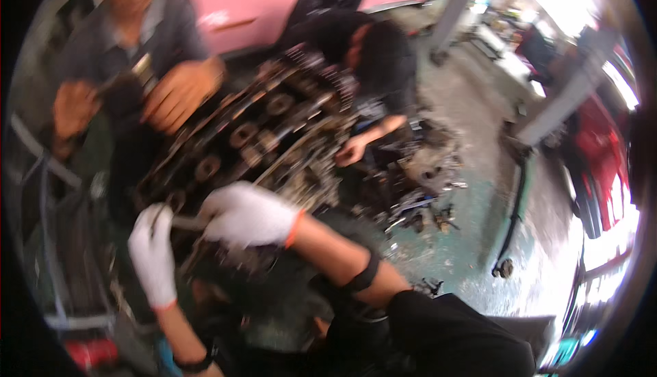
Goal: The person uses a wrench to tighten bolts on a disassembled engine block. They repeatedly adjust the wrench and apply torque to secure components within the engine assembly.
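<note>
Both of my hands wear white gloves with orange cuffs, at the near left end of a large, greasy engine block (256, 148). My right hand (252, 214) is closed, its fingers around a narrow greyish metal bar (188, 224). My left hand (153, 254) pinches the other end of that bar. Blur hides what kind of piece it is. Round bores and a long shaft-like row show along the top of the block, beyond my hands.
At the far left a person's bare hand (181, 95) is beside a blurred tool. A second person's hand (352, 151) touches the block's right side. Loose metal parts (428, 165) lie to the right. Behind stands a pink car (239, 1); grey lift posts (561, 107) rise at right.
</note>
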A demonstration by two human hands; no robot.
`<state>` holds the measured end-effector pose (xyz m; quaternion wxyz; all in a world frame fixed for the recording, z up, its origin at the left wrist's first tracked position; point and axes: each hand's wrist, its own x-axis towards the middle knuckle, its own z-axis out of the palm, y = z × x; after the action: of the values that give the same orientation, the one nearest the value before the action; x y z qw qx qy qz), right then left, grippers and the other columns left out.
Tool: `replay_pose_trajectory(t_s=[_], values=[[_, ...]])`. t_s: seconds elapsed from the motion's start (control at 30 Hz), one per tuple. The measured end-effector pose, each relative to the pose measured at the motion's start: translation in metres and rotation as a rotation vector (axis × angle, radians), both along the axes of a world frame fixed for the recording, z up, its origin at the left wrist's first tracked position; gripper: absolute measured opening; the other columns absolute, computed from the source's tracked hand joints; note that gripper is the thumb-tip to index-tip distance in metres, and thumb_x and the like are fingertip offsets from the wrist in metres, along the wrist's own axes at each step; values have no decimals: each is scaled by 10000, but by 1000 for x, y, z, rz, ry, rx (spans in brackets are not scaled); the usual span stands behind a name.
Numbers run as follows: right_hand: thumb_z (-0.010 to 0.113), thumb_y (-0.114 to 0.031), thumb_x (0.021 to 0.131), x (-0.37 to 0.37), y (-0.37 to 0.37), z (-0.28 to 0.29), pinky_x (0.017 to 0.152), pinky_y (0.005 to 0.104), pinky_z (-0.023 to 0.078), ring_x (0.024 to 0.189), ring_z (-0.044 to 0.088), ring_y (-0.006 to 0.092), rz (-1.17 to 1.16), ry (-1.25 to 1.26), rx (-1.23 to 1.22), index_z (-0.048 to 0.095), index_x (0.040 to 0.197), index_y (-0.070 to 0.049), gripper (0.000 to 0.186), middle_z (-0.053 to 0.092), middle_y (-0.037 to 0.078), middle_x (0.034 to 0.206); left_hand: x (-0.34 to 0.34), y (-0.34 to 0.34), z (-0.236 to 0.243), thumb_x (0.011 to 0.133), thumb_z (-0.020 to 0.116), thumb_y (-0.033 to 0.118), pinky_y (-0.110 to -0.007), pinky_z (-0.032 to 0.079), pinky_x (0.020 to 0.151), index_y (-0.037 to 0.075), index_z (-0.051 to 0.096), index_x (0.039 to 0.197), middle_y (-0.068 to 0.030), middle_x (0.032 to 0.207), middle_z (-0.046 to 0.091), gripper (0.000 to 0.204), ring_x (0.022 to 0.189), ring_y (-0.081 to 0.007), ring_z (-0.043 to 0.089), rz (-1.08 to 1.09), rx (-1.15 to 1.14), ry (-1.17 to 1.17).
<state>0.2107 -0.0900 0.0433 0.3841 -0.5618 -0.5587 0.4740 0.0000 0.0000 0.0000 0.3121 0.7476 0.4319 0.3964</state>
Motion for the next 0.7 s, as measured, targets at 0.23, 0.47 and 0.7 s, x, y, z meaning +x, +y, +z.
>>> replay_pose_trajectory(t_s=[0.23,0.47,0.7], values=[[659,-34,859,-36,-2,7,458,225,380,497,501,62,5,234,-118,696,1067,67,234,596,15,631,-43,-20,4,968,674,223,-313,511,861,-65,703,1059,-157,1022,732,303,933,-219,691,117,-80,-88],[651,-95,845,-33,2,9,449,252,387,484,507,79,-58,94,-186,717,1043,67,264,581,17,595,-44,-14,0,959,693,232,-305,513,832,-63,706,1052,-144,1017,730,310,895,-191,685,92,-120,-51],[656,-116,885,-25,2,1,470,216,384,492,518,51,-49,138,-112,721,1066,62,261,590,6,568,-44,-13,0,934,713,205,-298,516,808,-67,709,1055,-141,990,735,297,868,-171,679,87,-97,-29]])
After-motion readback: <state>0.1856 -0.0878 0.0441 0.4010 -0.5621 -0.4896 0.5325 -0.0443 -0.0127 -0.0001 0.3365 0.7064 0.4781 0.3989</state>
